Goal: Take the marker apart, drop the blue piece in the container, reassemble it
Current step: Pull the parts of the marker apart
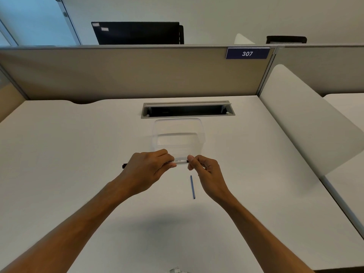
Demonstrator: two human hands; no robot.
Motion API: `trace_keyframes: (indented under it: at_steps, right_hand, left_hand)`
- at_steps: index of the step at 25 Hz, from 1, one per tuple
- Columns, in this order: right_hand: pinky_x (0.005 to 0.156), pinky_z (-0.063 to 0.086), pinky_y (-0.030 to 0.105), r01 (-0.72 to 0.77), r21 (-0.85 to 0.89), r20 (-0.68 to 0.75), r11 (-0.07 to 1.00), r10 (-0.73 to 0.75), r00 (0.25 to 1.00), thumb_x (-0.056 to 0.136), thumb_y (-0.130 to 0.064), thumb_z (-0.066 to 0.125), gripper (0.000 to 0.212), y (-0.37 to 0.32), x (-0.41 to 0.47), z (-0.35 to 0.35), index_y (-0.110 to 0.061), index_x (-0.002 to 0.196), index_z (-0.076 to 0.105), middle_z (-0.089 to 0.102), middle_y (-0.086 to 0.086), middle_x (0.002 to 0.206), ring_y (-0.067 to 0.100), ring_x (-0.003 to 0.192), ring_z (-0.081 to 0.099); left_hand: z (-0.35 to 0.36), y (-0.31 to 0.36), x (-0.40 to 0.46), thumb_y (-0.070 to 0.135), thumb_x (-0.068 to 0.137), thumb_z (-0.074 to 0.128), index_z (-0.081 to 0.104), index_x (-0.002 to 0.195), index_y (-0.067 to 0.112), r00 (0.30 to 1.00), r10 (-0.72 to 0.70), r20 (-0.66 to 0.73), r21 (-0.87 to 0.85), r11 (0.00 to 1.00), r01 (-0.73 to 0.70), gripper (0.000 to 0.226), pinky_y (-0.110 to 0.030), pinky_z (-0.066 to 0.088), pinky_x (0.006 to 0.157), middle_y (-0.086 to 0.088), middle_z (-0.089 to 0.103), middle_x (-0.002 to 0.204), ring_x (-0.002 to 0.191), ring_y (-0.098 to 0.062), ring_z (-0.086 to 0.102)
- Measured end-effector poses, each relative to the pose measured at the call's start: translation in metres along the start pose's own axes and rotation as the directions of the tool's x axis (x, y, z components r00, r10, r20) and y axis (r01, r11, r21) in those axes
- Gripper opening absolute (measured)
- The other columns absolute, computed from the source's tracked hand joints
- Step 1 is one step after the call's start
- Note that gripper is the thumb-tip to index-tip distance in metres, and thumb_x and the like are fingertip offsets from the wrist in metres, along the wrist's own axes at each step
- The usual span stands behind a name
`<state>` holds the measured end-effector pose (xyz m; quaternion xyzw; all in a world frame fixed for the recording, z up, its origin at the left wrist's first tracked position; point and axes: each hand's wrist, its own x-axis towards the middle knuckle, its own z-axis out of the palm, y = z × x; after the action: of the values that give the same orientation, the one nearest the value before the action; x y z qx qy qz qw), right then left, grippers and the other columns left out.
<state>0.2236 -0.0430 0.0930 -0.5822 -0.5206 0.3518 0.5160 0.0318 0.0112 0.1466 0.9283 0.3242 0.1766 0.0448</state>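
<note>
Both hands hold a white whiteboard marker point(180, 161) level above the desk, just in front of a clear plastic container point(178, 134). My left hand point(146, 168) wraps its barrel; the marker's black end sticks out past that hand on the left. My right hand point(203, 170) pinches the marker's right end with fingertips; what exactly is pinched there is hidden. A thin blue rod point(192, 187) lies loose on the desk below my right hand, pointing away from me. The container looks empty.
A cable slot point(187, 110) is sunk into the white desk point(78, 154) behind the container. A beige partition point(128, 75) with a "307" sign point(247, 53) closes the back. A white divider panel point(305, 119) stands on the right. Something small and pale point(176, 270) shows at the bottom edge.
</note>
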Motion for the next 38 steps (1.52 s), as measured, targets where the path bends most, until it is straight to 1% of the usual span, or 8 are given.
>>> trace_keyframes:
  at_steps: [5, 9, 14, 19, 27, 30, 33, 38]
  right_hand:
    - [0.072, 0.044, 0.022, 0.003, 0.021, 0.05, 1.0, -0.004, 0.999, 0.096, -0.033, 0.056, 0.021, -0.001, 0.0, -0.002, -0.024, 0.08, 0.065, 0.062, -0.012, 0.072, -0.001, 0.074, 0.057]
    - [0.072, 0.043, 0.031, 0.025, 0.032, 0.079, 0.999, -0.027, 0.997, 0.095, -0.032, 0.058, 0.015, 0.0, 0.0, -0.003, -0.023, 0.085, 0.065, 0.063, -0.012, 0.078, 0.004, 0.08, 0.055]
    - [0.07, 0.045, 0.018, -0.001, 0.016, 0.05, 1.0, 0.0, 0.999, 0.095, -0.029, 0.061, 0.008, 0.003, 0.001, -0.003, -0.026, 0.089, 0.066, 0.066, -0.018, 0.081, -0.001, 0.084, 0.06]
    - [0.066, 0.043, 0.016, 0.021, -0.008, 0.032, 1.0, -0.02, 0.999, 0.087, -0.051, 0.055, 0.032, 0.004, 0.002, -0.004, -0.022, 0.086, 0.068, 0.066, -0.018, 0.076, -0.001, 0.081, 0.059]
    - [0.071, 0.049, 0.024, 0.011, 0.024, 0.079, 1.0, -0.013, 0.997, 0.093, -0.03, 0.065, 0.003, 0.009, 0.002, -0.01, -0.028, 0.094, 0.066, 0.069, -0.015, 0.092, 0.005, 0.094, 0.063]
    - [0.069, 0.048, 0.019, -0.001, 0.0, 0.062, 1.0, 0.001, 0.998, 0.091, -0.036, 0.066, 0.005, 0.007, 0.001, -0.011, -0.031, 0.092, 0.066, 0.069, -0.02, 0.09, 0.001, 0.093, 0.064]
    - [0.061, 0.042, 0.014, 0.02, -0.039, 0.027, 0.999, -0.019, 0.999, 0.092, -0.042, 0.061, 0.021, 0.006, 0.002, -0.01, -0.024, 0.088, 0.068, 0.068, -0.023, 0.082, -0.001, 0.085, 0.061]
    - [0.062, 0.041, 0.017, 0.036, -0.018, 0.06, 0.999, -0.035, 0.998, 0.094, -0.036, 0.061, 0.018, 0.007, 0.003, -0.013, -0.019, 0.091, 0.068, 0.068, -0.015, 0.084, -0.001, 0.084, 0.059]
  left_hand:
    - [-0.003, 0.001, 0.001, 0.038, 0.092, 0.039, 0.067, 0.096, 0.016, 1.0, 0.02, -0.017, 0.017, 1.0, -0.019, 0.036, -0.013, 0.018, 0.048, 0.002, 0.066, 0.08, 0.055, -0.01, 0.047]
    - [0.0, -0.004, -0.001, 0.044, 0.091, 0.035, 0.068, 0.098, 0.018, 1.0, -0.003, -0.021, -0.021, 1.0, 0.003, 0.042, -0.014, 0.023, 0.048, 0.001, 0.069, 0.077, 0.057, -0.019, 0.058]
    - [0.0, -0.005, -0.001, 0.043, 0.092, 0.039, 0.068, 0.101, 0.018, 0.999, 0.015, -0.03, -0.021, 1.0, -0.016, 0.039, -0.017, 0.028, 0.049, 0.002, 0.069, 0.077, 0.057, -0.018, 0.058]
    - [-0.001, 0.0, 0.0, 0.036, 0.093, 0.046, 0.069, 0.099, 0.018, 1.0, 0.023, -0.021, 0.009, 1.0, -0.023, 0.03, -0.013, 0.02, 0.047, 0.004, 0.066, 0.078, 0.055, -0.013, 0.053]
    - [0.001, 0.0, 0.001, 0.028, 0.093, 0.051, 0.068, 0.103, 0.012, 0.999, 0.031, 0.006, -0.038, 0.999, -0.031, 0.025, -0.025, 0.045, 0.053, -0.001, 0.068, 0.098, 0.071, -0.017, 0.062]
    - [0.003, 0.0, 0.0, 0.034, 0.094, 0.043, 0.066, 0.104, 0.013, 0.999, 0.032, 0.006, -0.075, 0.997, -0.032, 0.033, -0.032, 0.052, 0.055, -0.001, 0.068, 0.097, 0.071, -0.018, 0.062]
    - [0.004, 0.001, 0.001, 0.035, 0.095, 0.041, 0.065, 0.104, 0.012, 0.999, 0.038, 0.003, -0.093, 0.995, -0.038, 0.034, -0.037, 0.053, 0.055, 0.0, 0.067, 0.098, 0.066, -0.021, 0.061]
    - [0.003, 0.002, 0.002, 0.034, 0.094, 0.044, 0.066, 0.104, 0.012, 0.999, 0.033, 0.004, -0.094, 0.995, -0.032, 0.033, -0.028, 0.046, 0.053, 0.0, 0.069, 0.094, 0.063, -0.019, 0.06]
